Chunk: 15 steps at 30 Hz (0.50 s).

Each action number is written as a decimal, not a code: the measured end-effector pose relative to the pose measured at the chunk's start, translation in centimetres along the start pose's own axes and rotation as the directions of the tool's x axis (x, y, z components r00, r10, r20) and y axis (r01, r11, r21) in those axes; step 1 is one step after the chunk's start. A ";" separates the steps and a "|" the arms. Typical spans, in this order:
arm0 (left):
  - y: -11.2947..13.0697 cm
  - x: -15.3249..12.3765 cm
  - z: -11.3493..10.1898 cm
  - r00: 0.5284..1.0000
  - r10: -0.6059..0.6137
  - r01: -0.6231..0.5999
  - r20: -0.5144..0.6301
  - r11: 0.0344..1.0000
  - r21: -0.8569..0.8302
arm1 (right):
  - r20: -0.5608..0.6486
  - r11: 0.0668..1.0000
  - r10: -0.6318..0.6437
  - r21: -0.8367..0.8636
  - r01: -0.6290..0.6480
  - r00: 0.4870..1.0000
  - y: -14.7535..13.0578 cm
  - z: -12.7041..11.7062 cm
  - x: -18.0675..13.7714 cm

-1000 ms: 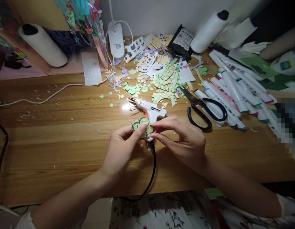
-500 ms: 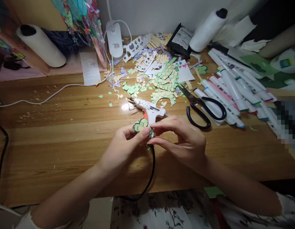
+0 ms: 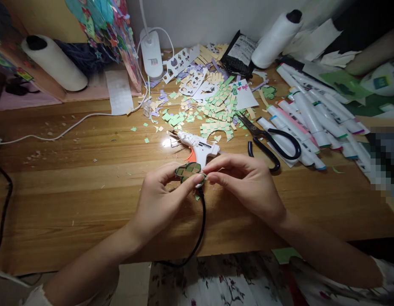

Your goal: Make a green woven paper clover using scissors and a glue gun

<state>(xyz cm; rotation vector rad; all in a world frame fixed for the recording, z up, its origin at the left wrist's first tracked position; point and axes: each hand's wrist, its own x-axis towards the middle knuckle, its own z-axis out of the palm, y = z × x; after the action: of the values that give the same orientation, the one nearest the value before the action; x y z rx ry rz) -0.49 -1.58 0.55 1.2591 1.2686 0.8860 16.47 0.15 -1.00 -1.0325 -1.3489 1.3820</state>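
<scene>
Head view of the wooden desk [image 3: 72, 195], seen by me from a distance. The small, flat, lobed paper cut-out [image 3: 186, 171], checked in green and tan with a dark green outline, is held above the middle of the desk, directly between the two hands. Its long axis runs roughly parallel to the near edge, from the left hand [image 3: 163, 191] towards the right hand [image 3: 246, 180]. The left is the nearer: its thumb lies over the cut-out, pinching it against the fingers behind. The right is narrow, thumb and forefinger almost meeting at the cut-out's right end; whether they grip that rim or only touch it, I cannot tell.

Just beyond, towards the far edge, I note the white plastic glue gun [image 3: 201, 149] with an orange trigger, its dark nozzle pointing to the far left corner. Its handle, partly covered by the cut-out and the fingers, is the closest obstruction; the thin black cord [image 3: 203, 219] passes below the hands to the near edge. The black-handled metal scissors [image 3: 262, 134] lie just past the right hand, which hides part of one loop. Green and tan paper scraps [image 3: 219, 104] spread towards the far edge, and white-barrelled markers [image 3: 314, 121] are heaped towards the right edge.
</scene>
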 end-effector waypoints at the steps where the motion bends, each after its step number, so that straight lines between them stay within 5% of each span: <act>1: 0.0 -0.1 0.0 0.999 0.035 -0.035 -0.008 0.998 0.055 | 0.016 0.999 0.031 0.012 -0.032 0.999 0.0 -0.1 0.2; 10: -0.3 -0.2 0.1 0.988 0.154 -0.153 0.011 0.964 0.218 | 0.078 0.995 0.090 -0.048 -0.087 0.993 -0.6 -0.3 0.4; 15: -0.1 -0.2 0.1 0.999 0.045 -0.042 -0.025 0.991 0.129 | -0.007 0.996 0.060 -0.067 -0.061 0.998 -0.2 -0.9 0.6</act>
<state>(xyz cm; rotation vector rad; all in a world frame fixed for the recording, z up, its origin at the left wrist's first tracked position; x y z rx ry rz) -0.40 -1.79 0.44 1.3846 1.3428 0.8670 17.19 0.89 -0.83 -1.1288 -1.3793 1.3857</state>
